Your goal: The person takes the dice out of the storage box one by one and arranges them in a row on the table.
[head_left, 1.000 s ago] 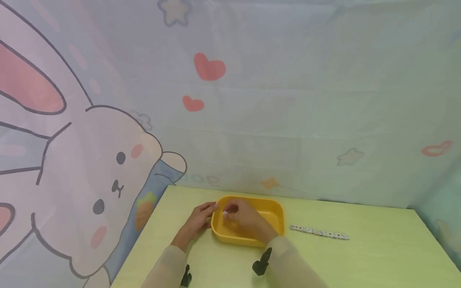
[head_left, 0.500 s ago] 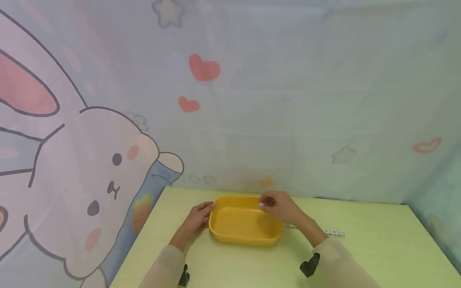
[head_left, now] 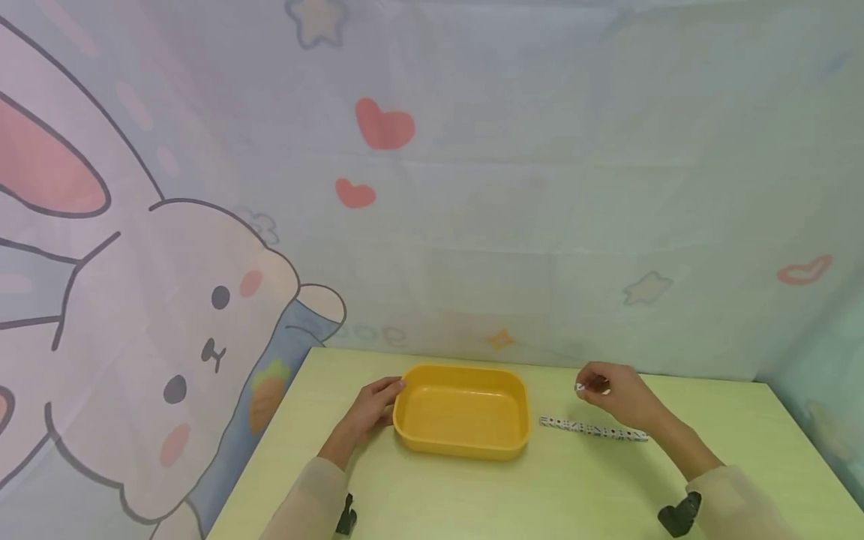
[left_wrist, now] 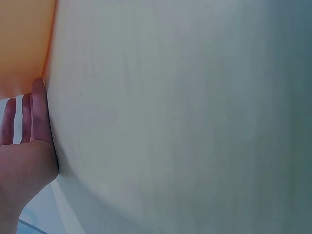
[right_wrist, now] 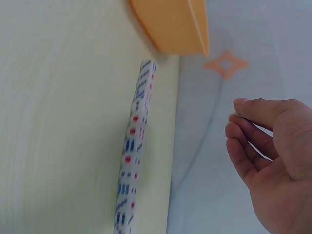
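Observation:
Between thumb and fingertips, my right hand [head_left: 624,394] pinches a small white die [head_left: 580,388], held above the table just behind a row of dice [head_left: 594,430]. In the right wrist view the right hand [right_wrist: 278,151] hides most of that die. The row of dice [right_wrist: 129,146] is straight, white with red and blue pips, the dice set side by side. A yellow plastic tray [head_left: 462,451] stands left of the row, its inside bare. My left hand [head_left: 369,411] rests against the tray's left end, fingers fairly straight and touching its wall, as the left wrist view also shows.
The pale yellow-green table [head_left: 472,495] meets a printed cloth backdrop [head_left: 472,225] at its far edge. A large rabbit drawing [head_left: 169,337] covers the backdrop's left side. Black wrist cameras [head_left: 679,515] sit on both sleeves.
My right hand has moved from inside the tray, over its right side, to above the row of dice, carrying the die out. The left hand stays at the tray's left end.

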